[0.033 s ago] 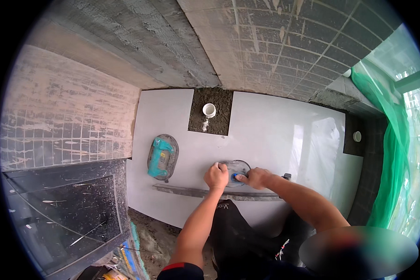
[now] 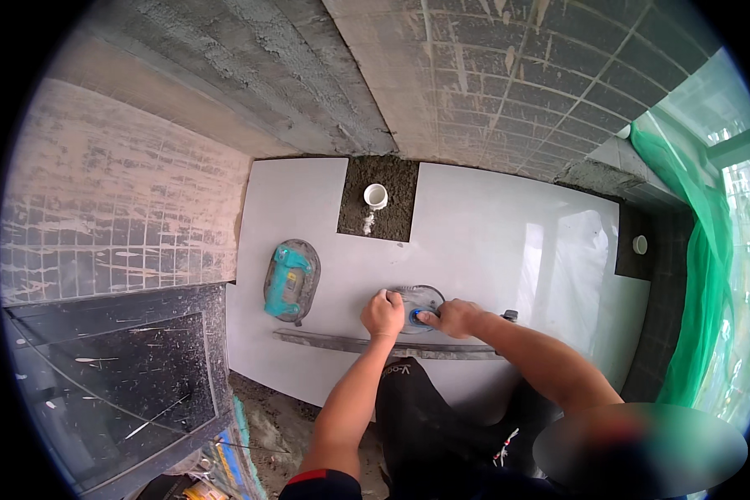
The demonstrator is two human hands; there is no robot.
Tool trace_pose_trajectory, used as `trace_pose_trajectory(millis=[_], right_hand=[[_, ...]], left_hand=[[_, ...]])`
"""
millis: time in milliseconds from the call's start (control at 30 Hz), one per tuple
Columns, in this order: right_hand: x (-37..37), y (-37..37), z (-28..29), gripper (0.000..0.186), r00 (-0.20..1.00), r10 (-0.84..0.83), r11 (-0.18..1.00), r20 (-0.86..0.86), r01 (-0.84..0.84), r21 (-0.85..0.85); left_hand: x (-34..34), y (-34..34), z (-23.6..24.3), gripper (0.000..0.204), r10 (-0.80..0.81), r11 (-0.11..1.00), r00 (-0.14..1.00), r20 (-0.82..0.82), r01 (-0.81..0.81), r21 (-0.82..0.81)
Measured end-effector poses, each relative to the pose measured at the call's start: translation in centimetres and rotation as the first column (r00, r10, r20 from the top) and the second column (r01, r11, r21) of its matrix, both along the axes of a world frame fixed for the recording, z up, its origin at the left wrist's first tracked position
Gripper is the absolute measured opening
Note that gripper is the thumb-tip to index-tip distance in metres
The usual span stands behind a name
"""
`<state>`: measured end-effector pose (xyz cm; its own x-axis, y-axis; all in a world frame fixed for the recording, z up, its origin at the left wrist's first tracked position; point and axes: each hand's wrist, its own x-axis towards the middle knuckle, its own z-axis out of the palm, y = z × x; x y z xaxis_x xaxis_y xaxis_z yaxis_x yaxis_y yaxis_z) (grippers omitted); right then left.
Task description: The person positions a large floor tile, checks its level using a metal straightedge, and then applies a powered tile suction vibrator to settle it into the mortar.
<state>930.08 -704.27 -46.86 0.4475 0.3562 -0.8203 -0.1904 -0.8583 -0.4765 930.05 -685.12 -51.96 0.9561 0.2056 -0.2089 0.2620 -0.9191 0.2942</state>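
Both my hands are on a tile suction cup (image 2: 422,298) with an oval pad, resting on the pale floor tile (image 2: 475,242). My left hand (image 2: 382,315) is closed in a fist at its left side. From the right, my right hand (image 2: 454,318) grips it, thumb against a blue knob (image 2: 416,316). The hands hide most of its handle. A long grey straightedge bar (image 2: 350,342) lies on the tile just in front of my knees, passing below my left wrist. To the left rests a teal-and-dark tool (image 2: 290,282) with an oval base, untouched.
A white pipe (image 2: 376,197) rises from a mortar-filled cutout at the far edge. Another white pipe end (image 2: 639,244) shows at the right. Tiled walls (image 2: 550,83) bound the back, green netting (image 2: 708,250) the right, and a dark-framed panel (image 2: 117,383) the left.
My hands have shifted very slightly left, keeping the same hold on the suction cup. The teal tool and the bar stay where they were.
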Motion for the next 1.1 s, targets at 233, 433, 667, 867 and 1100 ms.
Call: trace_pose_trajectory(millis=[233, 433, 667, 867, 1100], right_hand=[[2.3, 3.4, -0.2, 0.095, 0.999, 0.038, 0.999, -0.022, -0.037, 0.012], [2.9, 4.5, -0.6, 0.097, 0.995, 0.088, 0.996, -0.038, -0.088, -0.013], [2.0, 4.1, 1.3, 0.096, 0.997, 0.055, 0.997, 0.055, -0.052, -0.048], [0.1, -3.5, 2.2, 0.093, 0.993, -0.040, 0.991, 0.112, 0.054, -0.120], [-8.9, -23.4, 2.4, 0.091, 0.904, -0.389, 0.878, 0.174, 0.422, -0.227]], left_hand=[[0.7, 3.4, -0.3, 0.035, 0.059, 0.998, 0.996, 0.066, -0.059, 0.006], [1.6, 4.2, -0.1, 0.035, 0.063, 0.998, 0.995, 0.078, -0.065, 0.024], [2.3, 3.7, 0.7, 0.039, 0.086, 0.995, 0.996, 0.012, -0.086, 0.048], [1.7, -4.2, 0.8, 0.041, 0.081, 0.996, 0.995, -0.063, -0.084, -0.031], [-1.0, -27.0, 1.0, 0.036, -0.281, 0.930, 0.960, -0.012, 0.269, -0.251]])
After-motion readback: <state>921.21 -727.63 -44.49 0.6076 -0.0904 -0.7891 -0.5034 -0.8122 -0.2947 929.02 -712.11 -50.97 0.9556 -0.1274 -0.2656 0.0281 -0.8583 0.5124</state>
